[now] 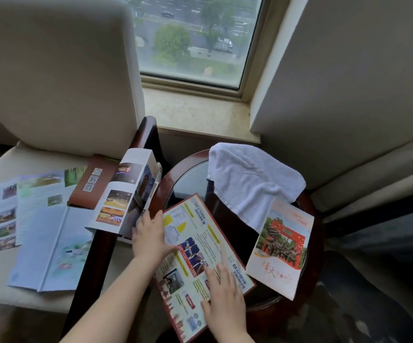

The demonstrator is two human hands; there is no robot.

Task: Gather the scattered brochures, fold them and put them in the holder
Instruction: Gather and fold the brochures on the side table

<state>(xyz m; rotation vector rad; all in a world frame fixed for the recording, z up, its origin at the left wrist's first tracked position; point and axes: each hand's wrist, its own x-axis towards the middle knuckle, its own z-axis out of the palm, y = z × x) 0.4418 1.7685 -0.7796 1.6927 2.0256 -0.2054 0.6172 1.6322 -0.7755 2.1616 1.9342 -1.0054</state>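
A red-bordered brochure [195,246] lies partly folded on the round side table [314,256]. My left hand [148,237] grips its left edge. My right hand [225,303] presses flat on its lower right part. A brochure with a red gate picture [282,246] rests on the table's right side. On the chair seat [0,164] to the left lie a large unfolded blue brochure [49,243], a brown brochure with QR codes [89,184] and a half-open photo brochure [123,194] leaning over the armrest. A dark object under the towel may be the holder; I cannot tell.
A white towel [247,179] drapes over the dark object at the back of the table. The dark wooden armrest [101,243] runs between chair and table. A second cream chair [349,95] stands at right. A window and stone sill [195,112] lie behind.
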